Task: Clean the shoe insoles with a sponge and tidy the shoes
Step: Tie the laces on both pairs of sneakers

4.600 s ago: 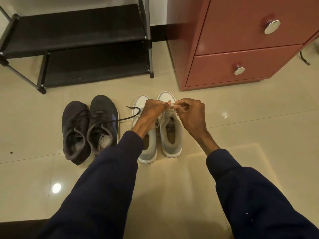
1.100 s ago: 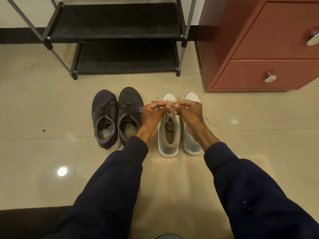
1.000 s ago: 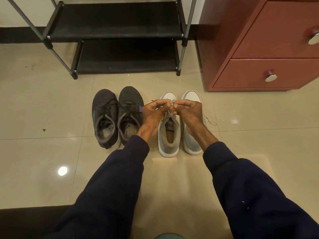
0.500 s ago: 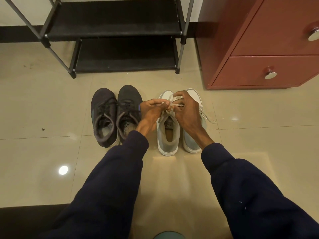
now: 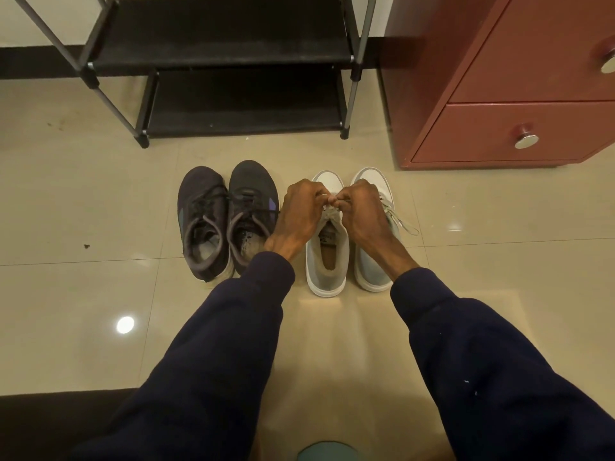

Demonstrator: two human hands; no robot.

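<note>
Both hands meet over the tongue of the left-hand pale grey canvas sneaker with a white rubber sole (image 5: 327, 261). The left hand (image 5: 301, 214) and the right hand (image 5: 364, 214) are curled closed, their fingertips (image 5: 329, 198) pinching the off-white shoelace (image 5: 329, 211) of that shoe between them, knuckles almost touching. How the lace runs inside the pinch is hidden by the fingers, so whether a knot is formed there cannot be told. The shoe's tan insole (image 5: 329, 256) lies inside the opening, just below the hands. Its partner, a matching pale grey sneaker (image 5: 374, 267), stands just beside it on the right, partly under the right wrist, with a loose lace end (image 5: 401, 221) trailing onto the floor. To the left, touching side by side, stands a pair of dark grey mesh running shoes (image 5: 226, 221) with dark laces. All four shoes point away from the person on the glossy beige floor tiles (image 5: 83, 211). Dark navy sleeves (image 5: 216, 361) cover both forearms. Beyond the shoes stands a black two-tier metal shoe rack (image 5: 233, 51), and to its right a dark red wooden drawer cabinet (image 5: 499, 78) with round silver knobs
</note>
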